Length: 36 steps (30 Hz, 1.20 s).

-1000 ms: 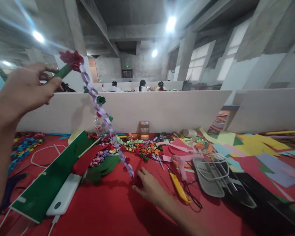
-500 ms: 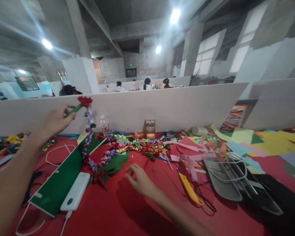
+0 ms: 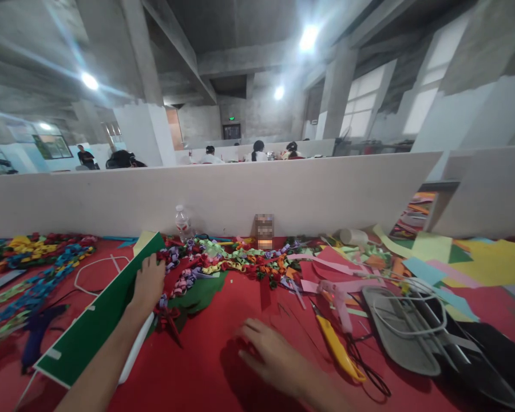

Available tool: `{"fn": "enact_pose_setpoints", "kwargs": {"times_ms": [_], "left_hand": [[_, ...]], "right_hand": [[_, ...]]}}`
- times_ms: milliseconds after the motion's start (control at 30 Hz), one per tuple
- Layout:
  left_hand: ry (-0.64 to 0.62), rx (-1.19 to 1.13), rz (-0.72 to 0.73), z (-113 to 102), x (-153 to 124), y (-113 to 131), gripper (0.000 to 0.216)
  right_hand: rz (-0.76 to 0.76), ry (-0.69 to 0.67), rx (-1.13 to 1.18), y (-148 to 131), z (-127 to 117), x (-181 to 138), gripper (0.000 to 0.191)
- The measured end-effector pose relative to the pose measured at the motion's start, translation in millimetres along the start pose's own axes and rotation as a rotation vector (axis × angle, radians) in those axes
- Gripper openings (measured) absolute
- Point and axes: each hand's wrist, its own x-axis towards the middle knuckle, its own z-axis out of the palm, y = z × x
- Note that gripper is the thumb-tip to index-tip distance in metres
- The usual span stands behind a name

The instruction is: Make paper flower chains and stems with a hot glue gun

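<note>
So the left hand (image 3: pixel 149 281) is down at the top end of a green board (image 3: pixel 94 320), right by the heap of coloured paper chains (image 3: pixel 257 258) that runs along the back of the red counter (image 3: pixel 210 366). Honestly can't tell whether its grip is pinching anything, because the back of the hand hides whatever's under the fingers. The right hand (image 3: pixel 272 353) is over bare red surface with its fingers loosely curled and thumb apart, nothing in its grip that I can see. A few purple links and a spiky red paper flower (image 3: pixel 169 320) sit just beside the left wrist, and that's my main worry: the loops lie all tangled together, so a sleeve-free but careless tug could snag one link and rip it, or drag half the pile along. The left forearm also crosses the board and partly covers a white power bank (image 3: pixel 136 349), so a bump might knock either one. Over on the right, the yellow cutter (image 3: pixel 339 352) and pink glue gun (image 3: pixel 341 303) lie among loose strips (no clue if the gun's hot), so reaching that way blind could mean a nick or a burn.
</note>
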Motion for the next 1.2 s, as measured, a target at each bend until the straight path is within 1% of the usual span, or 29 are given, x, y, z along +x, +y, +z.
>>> {"fn": "enact_pose_setpoints", "kwargs": {"times_ms": [67, 133, 200, 300, 400, 500, 567, 633, 700, 800, 867, 967, 1033, 1067, 1133, 1167, 1200], "left_hand": [[-0.031, 0.004, 0.100, 10, 11, 22, 0.041], [-0.072, 0.000, 0.185, 19, 27, 43, 0.036], [-0.088, 0.013, 0.202, 27, 43, 59, 0.030], [-0.090, 0.041, 0.178, 33, 61, 73, 0.021], [-0.086, 0.041, 0.176, 28, 73, 78, 0.026], [-0.077, 0.010, 0.172, 10, 86, 78, 0.027], [-0.064, -0.025, 0.180, -9, 97, 78, 0.030], [-0.039, -0.061, 0.212, -35, 108, 77, 0.034], [-0.003, -0.086, 0.264, -65, 119, 75, 0.035], [0.073, -0.078, 0.325, -116, 130, 72, 0.037], [0.122, -0.048, 0.349, -152, 134, 70, 0.035], [0.210, 0.034, 0.346, -202, 135, 66, 0.033], [0.320, 0.176, 0.360, -231, 135, 64, 0.030], [0.346, 0.234, 0.399, -244, 135, 64, 0.030], [0.312, 0.318, 0.506, -267, 135, 62, 0.031], [0.283, 0.330, 0.537, -277, 134, 62, 0.031], [0.281, 0.291, 0.534, -288, 133, 62, 0.028]], "right_hand": [[-0.004, -0.011, 0.019, -7, 4, -3, 0.023], [-0.005, -0.021, 0.031, -11, 9, -5, 0.021], [-0.018, -0.039, 0.029, -10, 15, -6, 0.022], [-0.062, -0.075, 0.013, -3, 20, -7, 0.029], [-0.072, -0.058, 0.023, 3, 18, -11, 0.030], [-0.033, -0.025, 0.044, 3, 11, -18, 0.025], [-0.010, -0.008, 0.066, 0, 7, -22, 0.020], [0.000, 0.007, 0.088, -3, 5, -24, 0.018], [-0.002, 0.005, 0.101, -5, 5, -25, 0.018], [-0.025, -0.015, 0.110, -5, 8, -24, 0.022], [-0.034, -0.012, 0.107, -3, 11, -24, 0.024], [-0.023, -0.002, 0.092, -1, 15, -23, 0.024], [-0.020, -0.007, 0.081, 1, 16, -23, 0.024], [-0.024, -0.011, 0.076, 2, 17, -23, 0.024], [-0.035, -0.020, 0.070, 3, 18, -22, 0.025], [-0.042, -0.023, 0.069, 4, 19, -22, 0.026], [-0.048, -0.025, 0.068, 5, 20, -21, 0.027]]}}
